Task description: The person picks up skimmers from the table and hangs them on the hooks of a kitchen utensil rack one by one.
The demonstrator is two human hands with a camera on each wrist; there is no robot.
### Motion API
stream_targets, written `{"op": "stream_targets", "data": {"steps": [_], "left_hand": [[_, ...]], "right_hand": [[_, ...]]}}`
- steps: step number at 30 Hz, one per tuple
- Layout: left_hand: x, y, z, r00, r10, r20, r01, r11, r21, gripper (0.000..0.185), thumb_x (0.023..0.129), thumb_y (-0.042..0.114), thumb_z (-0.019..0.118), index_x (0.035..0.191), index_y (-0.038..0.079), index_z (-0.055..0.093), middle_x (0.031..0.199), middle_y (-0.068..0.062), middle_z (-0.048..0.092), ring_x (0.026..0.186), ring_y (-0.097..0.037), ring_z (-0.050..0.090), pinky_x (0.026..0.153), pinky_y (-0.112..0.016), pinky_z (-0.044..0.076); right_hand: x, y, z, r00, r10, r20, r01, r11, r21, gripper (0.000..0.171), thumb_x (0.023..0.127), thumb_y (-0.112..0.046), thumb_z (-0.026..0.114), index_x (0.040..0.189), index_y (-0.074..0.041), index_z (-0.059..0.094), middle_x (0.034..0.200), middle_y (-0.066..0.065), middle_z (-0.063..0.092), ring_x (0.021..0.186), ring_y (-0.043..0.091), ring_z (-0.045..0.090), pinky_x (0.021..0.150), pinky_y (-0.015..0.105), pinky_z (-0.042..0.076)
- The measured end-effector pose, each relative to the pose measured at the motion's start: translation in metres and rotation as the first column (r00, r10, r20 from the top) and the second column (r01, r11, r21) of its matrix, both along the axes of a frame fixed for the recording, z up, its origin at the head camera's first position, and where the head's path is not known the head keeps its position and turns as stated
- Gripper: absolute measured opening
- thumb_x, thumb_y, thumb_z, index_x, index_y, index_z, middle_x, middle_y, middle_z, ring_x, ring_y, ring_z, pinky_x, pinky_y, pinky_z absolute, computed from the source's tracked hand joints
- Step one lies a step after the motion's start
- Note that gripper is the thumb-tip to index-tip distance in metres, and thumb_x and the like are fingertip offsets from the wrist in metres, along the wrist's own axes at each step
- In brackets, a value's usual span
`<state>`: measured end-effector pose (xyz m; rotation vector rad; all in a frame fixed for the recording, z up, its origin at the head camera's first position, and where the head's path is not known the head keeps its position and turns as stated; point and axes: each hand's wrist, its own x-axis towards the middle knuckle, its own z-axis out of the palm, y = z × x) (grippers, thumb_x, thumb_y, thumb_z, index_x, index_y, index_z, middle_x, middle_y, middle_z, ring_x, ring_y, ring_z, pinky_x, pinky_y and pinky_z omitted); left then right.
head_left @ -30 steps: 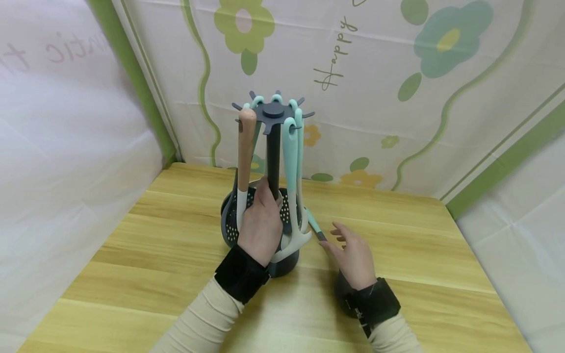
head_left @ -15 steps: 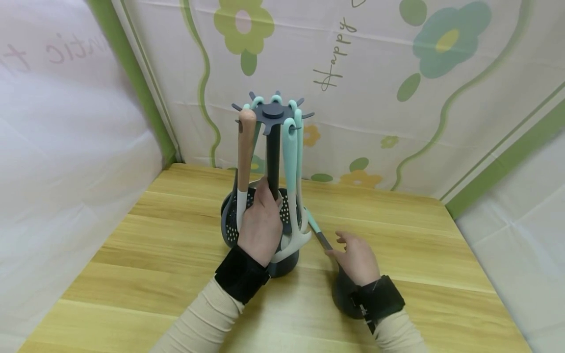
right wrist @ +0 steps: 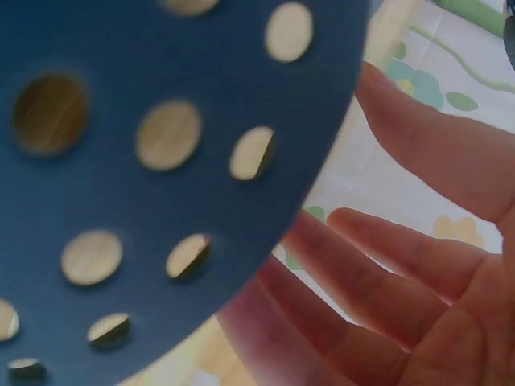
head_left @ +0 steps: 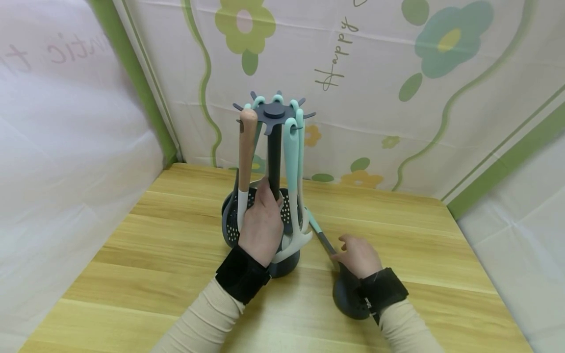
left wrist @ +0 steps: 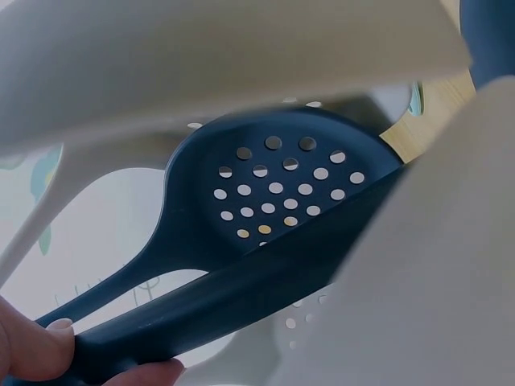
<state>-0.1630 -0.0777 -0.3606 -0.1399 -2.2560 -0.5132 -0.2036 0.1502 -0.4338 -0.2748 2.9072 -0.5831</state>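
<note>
My left hand (head_left: 260, 225) grips the black post (head_left: 274, 159) of a utensil rack, low on its length. Hanging utensils surround that hand, among them a dark perforated skimmer (left wrist: 278, 173). Right of the rack lies another skimmer (head_left: 350, 299) on the table, its mint-tipped handle pointing toward the rack and its dark holed head nearer me. Above its neck is my right hand (head_left: 359, 257), with loosely extended fingers. In the right wrist view, the skimmer's head partly covers these fingers; whether they touch it I cannot tell.
Mint handles (head_left: 291, 152) and a wooden handle (head_left: 247, 152) hang from the rack's hooked top (head_left: 274, 113). Beneath is the wooden table (head_left: 145, 255). A flower-printed cloth (head_left: 375, 108) stands behind it, with pale cloth at both sides.
My right hand has slid back toward me along the skimmer's handle to near its head. The skimmer has stayed almost in place. My left hand keeps its grip on the post.
</note>
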Motion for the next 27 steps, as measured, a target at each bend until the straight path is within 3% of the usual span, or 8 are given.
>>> {"op": "stream_targets", "data": {"steps": [12, 27], "left_hand": [[0.0, 0.0002, 0.0005, 1.0, 0.014, 0.001, -0.014, 1.0, -0.009, 0.048, 0.098, 0.007, 0.061, 0.134, -0.015, 0.038, 0.123, -0.03, 0.06, 0.061, -0.025, 0.069, 0.047, -0.029, 0.057], [0.0001, 0.0002, 0.0012, 1.0, 0.014, 0.011, -0.014, 1.0, 0.002, 0.047, 0.098, 0.007, 0.06, 0.134, -0.015, 0.038, 0.123, -0.031, 0.06, 0.064, -0.026, 0.07, 0.05, -0.03, 0.059]], "right_hand": [[-0.0057, -0.0015, 0.0004, 0.999, 0.033, 0.042, -0.035, 0.998, 0.051, 0.054, 0.079, -0.021, 0.082, 0.122, 0.007, 0.063, 0.088, 0.01, 0.073, 0.076, 0.02, 0.067, 0.061, 0.034, 0.056], [-0.0103, -0.0047, -0.0026, 0.998, 0.063, 0.032, -0.067, 0.986, 0.152, 0.047, 0.075, -0.027, 0.086, 0.111, 0.0, 0.071, 0.098, 0.012, 0.073, 0.075, 0.019, 0.062, 0.06, 0.034, 0.054]]}}
